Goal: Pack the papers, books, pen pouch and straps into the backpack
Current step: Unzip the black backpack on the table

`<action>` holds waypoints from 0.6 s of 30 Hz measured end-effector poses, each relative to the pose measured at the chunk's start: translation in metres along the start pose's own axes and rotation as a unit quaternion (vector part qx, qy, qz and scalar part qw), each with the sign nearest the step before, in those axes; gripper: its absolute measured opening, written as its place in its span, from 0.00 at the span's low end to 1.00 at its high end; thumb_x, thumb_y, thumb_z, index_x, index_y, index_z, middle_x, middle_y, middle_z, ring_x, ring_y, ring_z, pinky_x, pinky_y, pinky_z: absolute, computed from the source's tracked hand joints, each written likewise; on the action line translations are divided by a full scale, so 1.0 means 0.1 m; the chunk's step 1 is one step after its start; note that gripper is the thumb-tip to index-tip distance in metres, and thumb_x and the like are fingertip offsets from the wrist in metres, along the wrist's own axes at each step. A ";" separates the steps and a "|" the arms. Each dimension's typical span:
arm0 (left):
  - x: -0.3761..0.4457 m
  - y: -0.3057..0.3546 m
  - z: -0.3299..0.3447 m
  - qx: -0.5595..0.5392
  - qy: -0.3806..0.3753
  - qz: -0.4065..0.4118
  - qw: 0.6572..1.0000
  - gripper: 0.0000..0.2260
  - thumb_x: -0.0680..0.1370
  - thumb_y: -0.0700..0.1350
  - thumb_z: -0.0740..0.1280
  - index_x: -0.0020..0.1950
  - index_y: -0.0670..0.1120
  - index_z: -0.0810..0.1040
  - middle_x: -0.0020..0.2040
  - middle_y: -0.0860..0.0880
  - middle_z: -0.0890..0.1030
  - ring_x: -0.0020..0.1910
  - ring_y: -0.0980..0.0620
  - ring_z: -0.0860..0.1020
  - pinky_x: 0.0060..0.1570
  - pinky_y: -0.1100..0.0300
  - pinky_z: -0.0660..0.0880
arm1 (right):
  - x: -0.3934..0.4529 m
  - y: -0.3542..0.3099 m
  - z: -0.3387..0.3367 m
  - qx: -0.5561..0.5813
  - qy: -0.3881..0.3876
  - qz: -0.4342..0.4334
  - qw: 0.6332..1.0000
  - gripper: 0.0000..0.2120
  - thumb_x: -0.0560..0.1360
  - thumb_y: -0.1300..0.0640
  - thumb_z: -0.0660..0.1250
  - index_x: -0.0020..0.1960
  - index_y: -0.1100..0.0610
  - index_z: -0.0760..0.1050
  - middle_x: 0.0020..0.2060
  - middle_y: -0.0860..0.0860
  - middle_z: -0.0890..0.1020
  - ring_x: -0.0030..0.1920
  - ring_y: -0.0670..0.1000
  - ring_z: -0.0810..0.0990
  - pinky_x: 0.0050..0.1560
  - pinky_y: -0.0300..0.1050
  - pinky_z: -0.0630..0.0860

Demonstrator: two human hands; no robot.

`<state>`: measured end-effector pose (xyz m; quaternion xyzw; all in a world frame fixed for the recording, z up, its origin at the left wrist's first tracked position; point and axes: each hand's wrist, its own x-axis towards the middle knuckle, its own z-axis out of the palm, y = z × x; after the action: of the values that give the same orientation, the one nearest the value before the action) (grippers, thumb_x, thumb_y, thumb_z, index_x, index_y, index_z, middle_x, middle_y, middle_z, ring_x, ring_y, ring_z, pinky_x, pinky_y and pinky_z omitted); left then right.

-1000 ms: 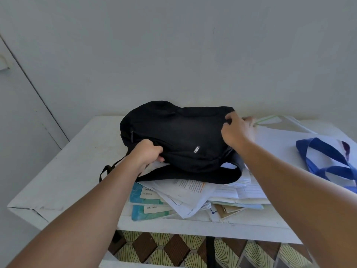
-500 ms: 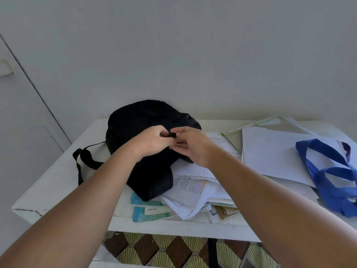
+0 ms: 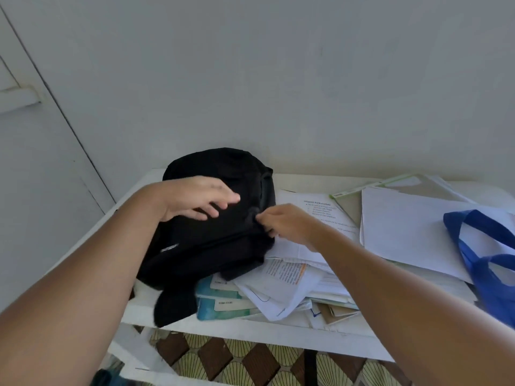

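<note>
Backpack (image 3: 211,232) opening step, nothing packed yet
Right hand (image 3: 287,224) pinches its zipper edge; left hand (image 3: 195,199) rests fingers spread on top; papers (image 3: 289,282) beside await; next, draw the zip open

Black backpack (image 3: 211,235) lies flat, its lower edge overlapping loose papers (image 3: 281,285) and teal books (image 3: 223,302); blue straps (image 3: 485,263) sprawl right.
</note>
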<state>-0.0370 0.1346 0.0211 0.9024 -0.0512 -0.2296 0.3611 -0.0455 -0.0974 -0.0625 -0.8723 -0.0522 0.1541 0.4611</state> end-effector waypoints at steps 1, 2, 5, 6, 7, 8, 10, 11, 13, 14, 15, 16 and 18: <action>0.08 0.02 0.00 -0.001 0.042 0.002 0.999 0.11 0.80 0.58 0.68 0.56 0.54 0.83 0.56 0.53 0.83 0.55 0.51 0.82 0.60 0.53 0.78 | 0.01 0.01 0.04 -0.002 -0.031 -0.005 0.999 0.12 0.82 0.47 0.65 0.48 0.51 0.84 0.45 0.48 0.86 0.49 0.51 0.85 0.55 0.45 0.77; 0.19 0.04 0.04 0.022 0.082 0.005 0.996 0.11 0.81 0.57 0.67 0.56 0.53 0.84 0.56 0.52 0.82 0.55 0.50 0.82 0.58 0.54 0.78 | 0.02 0.01 0.05 -0.009 -0.042 -0.014 0.999 0.11 0.82 0.48 0.66 0.49 0.52 0.84 0.45 0.47 0.87 0.48 0.50 0.86 0.55 0.45 0.78; 0.52 0.12 0.27 0.112 0.114 0.016 0.987 0.10 0.80 0.54 0.69 0.59 0.54 0.83 0.59 0.52 0.82 0.50 0.51 0.80 0.50 0.53 0.78 | 0.16 0.04 0.03 -0.023 0.072 -0.036 0.996 0.11 0.81 0.49 0.66 0.47 0.54 0.83 0.43 0.49 0.87 0.47 0.53 0.86 0.51 0.48 0.81; 0.61 0.15 0.35 0.130 0.098 0.009 0.987 0.14 0.79 0.55 0.71 0.64 0.55 0.81 0.61 0.52 0.81 0.51 0.50 0.79 0.49 0.53 0.79 | 0.22 0.07 0.00 -0.031 0.121 -0.036 0.992 0.10 0.81 0.48 0.67 0.48 0.53 0.81 0.44 0.49 0.86 0.46 0.53 0.84 0.48 0.48 0.80; 0.68 0.17 0.42 0.148 0.081 -0.004 0.986 0.20 0.78 0.56 0.71 0.69 0.55 0.78 0.65 0.52 0.79 0.54 0.48 0.79 0.49 0.53 0.80 | 0.28 0.11 -0.05 -0.039 0.156 -0.034 0.986 0.08 0.81 0.48 0.67 0.50 0.51 0.80 0.45 0.48 0.85 0.46 0.52 0.83 0.44 0.46 0.78; 0.74 0.18 0.49 0.172 0.071 -0.014 0.982 0.25 0.78 0.56 0.72 0.74 0.54 0.74 0.69 0.51 0.76 0.59 0.47 0.78 0.50 0.53 0.79 | 0.34 0.15 -0.10 -0.054 0.177 -0.030 0.982 0.06 0.82 0.48 0.67 0.52 0.49 0.79 0.46 0.47 0.84 0.46 0.50 0.81 0.42 0.45 0.75; 0.85 0.19 0.59 0.226 0.069 -0.025 0.971 0.31 0.76 0.58 0.73 0.77 0.53 0.70 0.73 0.50 0.73 0.65 0.46 0.76 0.52 0.55 0.77 | 0.50 0.21 -0.20 -0.093 0.177 -0.029 0.979 0.07 0.82 0.49 0.66 0.59 0.46 0.79 0.49 0.47 0.83 0.45 0.49 0.80 0.42 0.44 0.74; 0.89 0.19 0.62 0.245 0.067 -0.029 0.967 0.32 0.76 0.59 0.73 0.78 0.54 0.69 0.74 0.50 0.73 0.65 0.46 0.76 0.54 0.55 0.77 | 0.60 0.25 -0.24 -0.113 0.167 -0.031 0.979 0.11 0.82 0.49 0.66 0.63 0.45 0.78 0.52 0.48 0.83 0.47 0.50 0.80 0.45 0.46 0.76; 0.94 0.18 0.64 0.263 0.056 -0.035 0.963 0.33 0.75 0.60 0.74 0.78 0.54 0.69 0.73 0.50 0.74 0.64 0.45 0.77 0.58 0.54 0.78 | 0.80 0.29 -0.27 -0.151 0.146 -0.037 0.977 0.18 0.82 0.50 0.64 0.71 0.44 0.75 0.59 0.52 0.81 0.55 0.54 0.80 0.54 0.48 0.78; 0.96 0.18 0.64 0.265 0.051 -0.038 0.962 0.33 0.75 0.60 0.74 0.78 0.55 0.69 0.73 0.50 0.74 0.64 0.46 0.77 0.59 0.53 0.78 | 0.90 0.29 -0.27 -0.165 0.137 -0.038 0.976 0.20 0.82 0.51 0.63 0.74 0.43 0.72 0.62 0.54 0.79 0.58 0.57 0.79 0.57 0.49 0.77; 0.97 0.18 0.63 0.269 0.046 -0.039 0.961 0.33 0.75 0.60 0.73 0.78 0.55 0.69 0.73 0.51 0.74 0.65 0.46 0.77 0.60 0.53 0.78 | 0.99 0.30 -0.26 -0.177 0.130 -0.037 0.975 0.23 0.83 0.52 0.62 0.77 0.42 0.70 0.65 0.56 0.77 0.61 0.59 0.77 0.58 0.50 0.77; 0.96 0.19 0.62 0.275 0.042 -0.037 0.960 0.32 0.75 0.61 0.73 0.78 0.55 0.70 0.73 0.51 0.75 0.64 0.46 0.77 0.60 0.53 0.78 | 1.07 0.30 -0.25 -0.189 0.122 -0.032 0.974 0.24 0.83 0.53 0.61 0.79 0.41 0.67 0.67 0.57 0.74 0.63 0.61 0.76 0.60 0.51 0.77; 0.97 0.18 0.60 0.282 0.038 -0.033 0.958 0.32 0.75 0.62 0.73 0.77 0.56 0.70 0.72 0.51 0.76 0.63 0.47 0.78 0.60 0.53 0.78 | 1.19 0.27 -0.23 -0.226 0.104 -0.016 0.968 0.27 0.84 0.54 0.58 0.81 0.39 0.61 0.71 0.58 0.69 0.66 0.63 0.73 0.65 0.56 0.76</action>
<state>0.0234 0.0591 -0.0411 0.9767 -0.0699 -0.1835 0.0860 0.0733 -0.1024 -0.0987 -0.9642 -0.0513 0.0398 0.2572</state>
